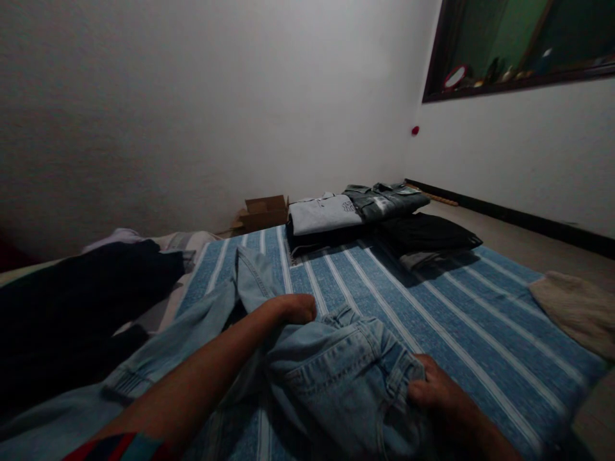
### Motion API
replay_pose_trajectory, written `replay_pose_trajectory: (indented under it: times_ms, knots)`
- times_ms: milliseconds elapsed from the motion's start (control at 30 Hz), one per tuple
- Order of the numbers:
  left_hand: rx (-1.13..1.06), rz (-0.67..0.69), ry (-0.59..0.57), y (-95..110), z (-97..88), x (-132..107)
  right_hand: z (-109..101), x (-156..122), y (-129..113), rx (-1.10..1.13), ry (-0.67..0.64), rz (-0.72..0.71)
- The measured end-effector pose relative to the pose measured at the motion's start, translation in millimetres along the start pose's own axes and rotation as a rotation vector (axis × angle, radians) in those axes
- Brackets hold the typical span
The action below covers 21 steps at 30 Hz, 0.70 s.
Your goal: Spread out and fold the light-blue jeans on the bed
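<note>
A pair of light blue jeans point(336, 365) lies crumpled on the blue striped bedsheet point(461, 314) right in front of me. My left hand point(293, 308) is closed in a fist and presses into the denim near the middle of the jeans. My right hand point(432, 387) grips the waistband at the near right, fingers curled round the fabric. One jeans leg point(202, 320) trails off to the left.
Folded clothes are stacked at the far end of the bed: a white shirt point(321, 214), a grey garment point(384, 200) and a black one point(427, 234). Dark clothing point(72, 301) is heaped at left. A beige cloth point(576, 310) lies at right. A cardboard box point(264, 211) stands by the wall.
</note>
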<state>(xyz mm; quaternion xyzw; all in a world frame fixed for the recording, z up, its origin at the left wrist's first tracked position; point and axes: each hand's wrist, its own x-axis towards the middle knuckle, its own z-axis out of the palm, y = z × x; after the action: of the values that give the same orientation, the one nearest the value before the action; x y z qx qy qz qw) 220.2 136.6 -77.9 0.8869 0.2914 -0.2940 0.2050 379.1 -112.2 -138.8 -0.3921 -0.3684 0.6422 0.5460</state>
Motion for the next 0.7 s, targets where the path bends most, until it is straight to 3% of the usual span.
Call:
replay_pose_trajectory:
  times_ms: [200,367,467,567,700]
  knots:
    - [0.097,-0.058,0.234,10.5,-7.3,-2.7,-10.8,-7.0,1.3,-0.146,-0.006,0.049]
    - [0.118,-0.176,0.640,27.8,-56.1,-3.8,-13.6,-3.6,-0.3,-0.170,0.055,0.005]
    - [0.079,-0.235,0.882,46.8,-94.5,-0.4,-17.2,3.8,-12.9,-0.203,0.315,0.001]
    - [0.027,-0.254,1.061,68.6,-123.8,10.2,-27.1,16.3,-32.3,-0.409,0.620,-0.049]
    - [-0.042,-0.222,1.147,83.6,-130.5,38.3,-53.9,41.7,-45.1,-0.855,0.880,-0.118]
